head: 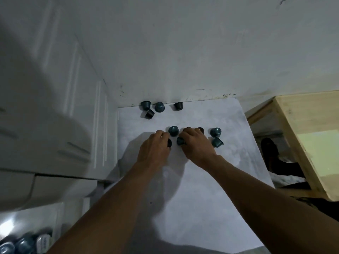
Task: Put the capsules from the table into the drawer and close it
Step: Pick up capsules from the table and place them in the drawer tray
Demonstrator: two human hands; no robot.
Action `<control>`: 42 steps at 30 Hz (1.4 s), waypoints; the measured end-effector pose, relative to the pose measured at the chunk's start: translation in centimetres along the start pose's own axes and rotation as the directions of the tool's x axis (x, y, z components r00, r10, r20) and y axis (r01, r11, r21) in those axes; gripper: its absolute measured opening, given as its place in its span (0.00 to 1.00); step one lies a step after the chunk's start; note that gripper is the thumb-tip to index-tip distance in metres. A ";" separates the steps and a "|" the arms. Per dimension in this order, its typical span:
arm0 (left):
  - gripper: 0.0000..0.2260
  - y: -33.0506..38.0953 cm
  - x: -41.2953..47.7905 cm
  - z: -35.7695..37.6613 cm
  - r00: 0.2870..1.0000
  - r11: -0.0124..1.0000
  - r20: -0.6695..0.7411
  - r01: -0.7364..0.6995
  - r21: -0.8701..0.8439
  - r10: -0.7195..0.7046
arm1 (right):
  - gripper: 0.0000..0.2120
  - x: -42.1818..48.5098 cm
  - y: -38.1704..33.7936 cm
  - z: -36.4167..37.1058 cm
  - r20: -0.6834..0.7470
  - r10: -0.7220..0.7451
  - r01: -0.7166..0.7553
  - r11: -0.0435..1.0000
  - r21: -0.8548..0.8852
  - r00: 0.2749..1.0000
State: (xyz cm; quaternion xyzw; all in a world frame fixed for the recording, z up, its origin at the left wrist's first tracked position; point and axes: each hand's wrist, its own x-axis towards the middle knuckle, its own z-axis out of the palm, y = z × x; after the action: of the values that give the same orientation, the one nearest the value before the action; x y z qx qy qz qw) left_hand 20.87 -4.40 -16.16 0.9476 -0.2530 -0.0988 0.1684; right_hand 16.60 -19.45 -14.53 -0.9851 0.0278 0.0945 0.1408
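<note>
Several small dark coffee capsules lie on the white table. My left hand curls its fingers round a black capsule. My right hand grips a teal capsule, and a brown capsule shows just past its knuckles. A teal capsule stands between the two hands. Two more teal capsules sit to the right of my right hand. Against the wall lies another group of capsules. The open drawer at the bottom left holds several capsules.
A white cabinet with panelled doors stands to the left of the table. A pale wooden piece of furniture is to the right, with a dark gap and a foot between it and the table. The wall closes off the table's far edge.
</note>
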 end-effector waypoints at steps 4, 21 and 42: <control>0.15 -0.1 0.6 0.6 1.000 1.000 0.015 -0.010 -0.022 0.010 | 0.11 0.7 0.2 0.4 0.004 0.000 0.000 1.000 0.025 1.000; 0.15 -0.7 -1.2 0.4 0.994 0.973 -0.029 0.095 -0.212 -0.104 | 0.11 0.0 -0.3 -0.3 -0.070 0.015 -0.012 0.999 0.036 0.997; 0.21 6.6 -12.7 -6.0 0.938 0.899 -0.256 0.107 -0.424 -0.232 | 0.16 -12.6 -2.3 -6.3 -0.287 0.033 0.032 0.976 0.217 0.957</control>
State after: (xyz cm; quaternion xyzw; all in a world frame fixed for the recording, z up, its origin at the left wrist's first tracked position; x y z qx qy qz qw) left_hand 8.76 -1.66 -6.89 0.9147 -0.1142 -0.0183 0.3872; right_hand 5.52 -18.72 -5.49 -0.9667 0.0587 -0.0538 0.2432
